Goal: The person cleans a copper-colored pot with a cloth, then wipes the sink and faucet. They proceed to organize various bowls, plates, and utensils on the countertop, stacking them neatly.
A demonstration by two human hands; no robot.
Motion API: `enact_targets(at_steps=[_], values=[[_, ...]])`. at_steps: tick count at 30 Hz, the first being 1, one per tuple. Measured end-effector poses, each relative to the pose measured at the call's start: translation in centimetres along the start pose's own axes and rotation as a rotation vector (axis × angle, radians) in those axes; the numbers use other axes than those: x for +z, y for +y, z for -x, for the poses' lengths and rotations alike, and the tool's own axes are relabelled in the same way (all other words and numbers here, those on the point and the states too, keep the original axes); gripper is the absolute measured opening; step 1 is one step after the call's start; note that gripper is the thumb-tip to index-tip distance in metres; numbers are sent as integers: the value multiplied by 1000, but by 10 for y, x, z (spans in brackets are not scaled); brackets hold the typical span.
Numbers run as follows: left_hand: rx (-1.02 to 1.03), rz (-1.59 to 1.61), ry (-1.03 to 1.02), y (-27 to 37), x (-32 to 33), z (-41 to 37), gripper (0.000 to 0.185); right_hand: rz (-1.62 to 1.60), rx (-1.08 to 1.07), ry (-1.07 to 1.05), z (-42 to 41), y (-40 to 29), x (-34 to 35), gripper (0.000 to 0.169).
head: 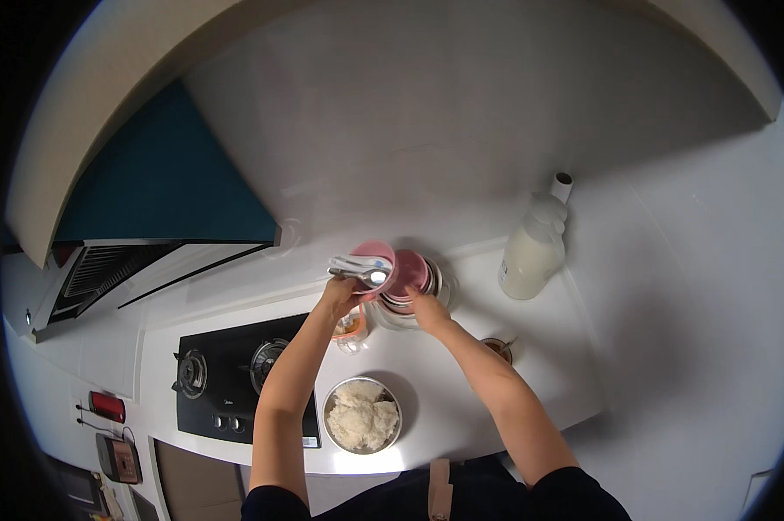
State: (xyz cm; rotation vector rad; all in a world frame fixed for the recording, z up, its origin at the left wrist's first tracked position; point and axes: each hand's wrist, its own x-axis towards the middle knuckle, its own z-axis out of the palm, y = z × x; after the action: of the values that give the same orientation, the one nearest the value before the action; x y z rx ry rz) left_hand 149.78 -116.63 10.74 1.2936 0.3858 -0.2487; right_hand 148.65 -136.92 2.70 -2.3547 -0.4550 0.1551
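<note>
My left hand (341,294) grips a pink bowl (373,249), raised and tilted beside a stack of bowls. Inside it lie a metal spoon (369,277) and white spoons (360,262) with a blue mark. My right hand (427,309) holds the near rim of a second pink bowl (410,268), on top of the stack (435,280); most of its fingers are hidden. Just below my left hand stands a clear container with an orange rim (351,329). Nearer to me, a round metal bowl (326,423) is filled with cooked white rice (364,415).
A black two-burner gas hob (225,391) lies to the left on the white counter (431,404). A large whitish jug (534,254) stands at the back right, near a cardboard tube (562,187). My right forearm partly covers a small brown jar (499,350). The teal range hood (170,176) overhangs the left.
</note>
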Motion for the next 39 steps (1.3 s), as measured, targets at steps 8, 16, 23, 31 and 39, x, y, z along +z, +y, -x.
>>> enact_targets(at_steps=[8, 16, 23, 31, 39], values=[[-12, -142, 31, -25, 45, -54, 31, -339, -82, -33, 136, -39, -40, 42], [25, -388, 108, -34, 43, -74, 21, -505, 75, -7, 216, -12, -62, 18], [-51, -331, 119, -36, 32, -73, 18, -528, 58, 24, 218, -12, -55, 17], [-43, -361, 94, -41, 25, -51, 27, -584, 133, 11, 169, -8, -61, 15], [52, -248, 146, -61, 21, -55, 40, -264, 174, 340, 17, 47, -53, 27]])
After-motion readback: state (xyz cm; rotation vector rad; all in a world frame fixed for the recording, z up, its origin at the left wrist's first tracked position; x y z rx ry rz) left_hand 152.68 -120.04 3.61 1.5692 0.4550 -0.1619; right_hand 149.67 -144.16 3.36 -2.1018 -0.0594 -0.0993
